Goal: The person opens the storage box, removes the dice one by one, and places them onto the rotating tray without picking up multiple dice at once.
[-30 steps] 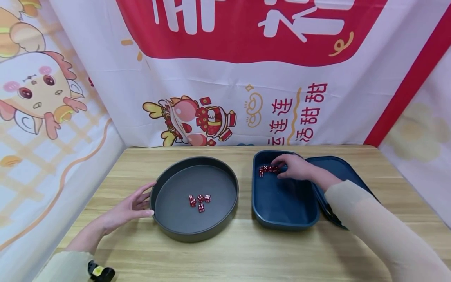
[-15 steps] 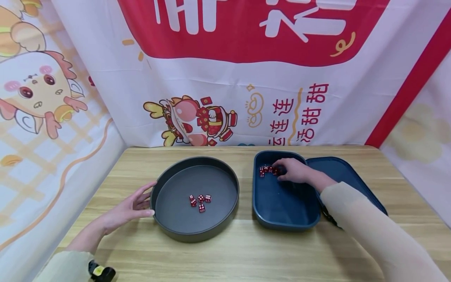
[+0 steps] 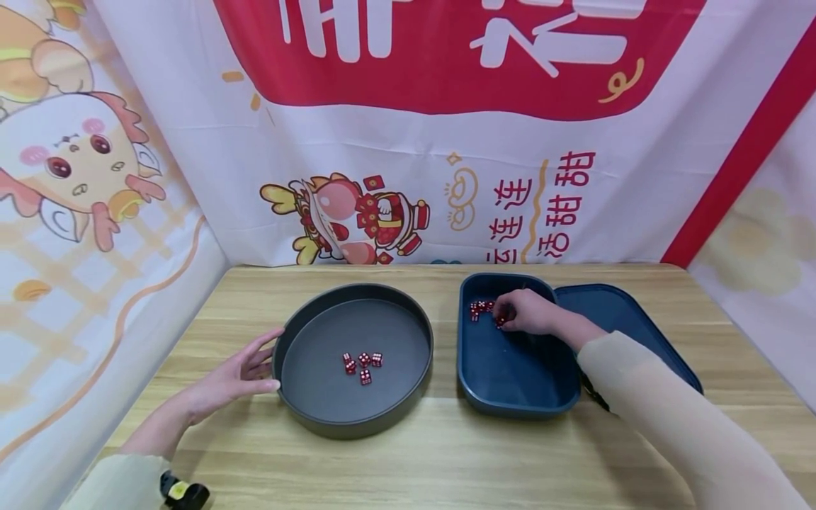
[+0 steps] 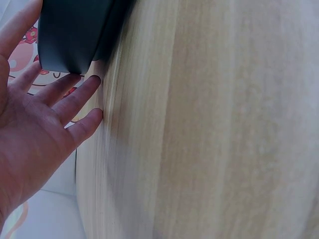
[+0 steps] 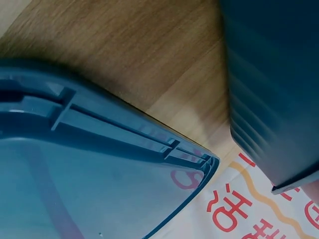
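My left hand [image 3: 226, 379] touches the left side of a round dark grey pan [image 3: 325, 414], its fingers fairly straight in the left wrist view, where the pan's outer wall [image 4: 75, 35] shows above them. Several red dice [image 3: 365, 360] with white pips lie on the pan's floor. Inside a deep blue rectangular box [image 3: 516, 375], my right hand [image 3: 529, 312] pinches a red die [image 3: 501, 321] between thumb and fingers, partly hidden by them. Just left of those fingertips, more red dice [image 3: 474, 310] form an L-shaped row near the box's back left.
A blue lid [image 3: 618, 312] lies right of the box, partly under the right forearm; its ribbed rim [image 5: 119, 122] shows in the right wrist view. Everything stands on a wood-grain table [image 3: 408, 467]. A printed cloth [image 3: 395, 134] hangs behind the table.
My right fingers have closed round a die at the right end of the row and drawn it slightly toward the front. The left hand and the pan stay where they were.
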The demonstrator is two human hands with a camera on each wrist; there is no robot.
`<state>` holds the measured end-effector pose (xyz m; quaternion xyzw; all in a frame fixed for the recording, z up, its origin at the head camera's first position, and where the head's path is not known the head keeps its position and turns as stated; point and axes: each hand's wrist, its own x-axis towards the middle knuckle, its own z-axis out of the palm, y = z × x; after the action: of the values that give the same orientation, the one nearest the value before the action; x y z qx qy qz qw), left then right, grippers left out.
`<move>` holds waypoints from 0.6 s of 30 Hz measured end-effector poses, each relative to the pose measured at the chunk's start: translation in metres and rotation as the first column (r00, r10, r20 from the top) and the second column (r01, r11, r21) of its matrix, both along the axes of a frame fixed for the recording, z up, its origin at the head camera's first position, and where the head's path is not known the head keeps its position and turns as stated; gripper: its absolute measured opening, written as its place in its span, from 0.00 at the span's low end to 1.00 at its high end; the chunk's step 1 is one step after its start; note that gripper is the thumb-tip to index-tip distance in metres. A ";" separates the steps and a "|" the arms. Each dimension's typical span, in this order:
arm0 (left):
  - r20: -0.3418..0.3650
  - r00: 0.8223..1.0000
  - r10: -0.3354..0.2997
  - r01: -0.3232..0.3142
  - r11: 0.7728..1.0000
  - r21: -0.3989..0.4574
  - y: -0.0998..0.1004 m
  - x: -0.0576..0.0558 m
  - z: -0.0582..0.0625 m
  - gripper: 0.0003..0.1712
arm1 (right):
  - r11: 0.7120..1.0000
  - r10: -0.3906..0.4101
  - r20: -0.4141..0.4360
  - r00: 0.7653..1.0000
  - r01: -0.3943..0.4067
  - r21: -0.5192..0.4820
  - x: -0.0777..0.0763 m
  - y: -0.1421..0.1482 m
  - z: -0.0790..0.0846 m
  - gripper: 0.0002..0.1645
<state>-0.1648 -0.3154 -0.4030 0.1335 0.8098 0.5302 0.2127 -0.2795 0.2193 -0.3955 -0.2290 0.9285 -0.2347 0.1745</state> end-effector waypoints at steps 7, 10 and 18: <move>-0.011 1.000 -0.010 0.011 1.000 0.020 0.001 0.002 0.002 0.49 | 1.000 0.012 -0.048 0.999 -0.013 -0.023 0.001 0.003 0.008 0.10; -0.009 1.000 -0.008 0.008 1.000 0.016 0.001 0.002 0.002 0.49 | 0.999 0.016 -0.082 0.996 -0.019 -0.036 0.002 0.001 0.014 0.10; -0.015 1.000 -0.007 0.007 1.000 0.005 0.002 0.002 0.003 0.49 | 0.992 0.055 -0.120 0.991 -0.067 -0.102 0.008 -0.018 0.037 0.12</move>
<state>-0.1628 -0.3137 -0.4003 0.1410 0.8097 0.5303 0.2080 -0.2711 0.2010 -0.3587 -0.2797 0.9159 -0.2643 0.1145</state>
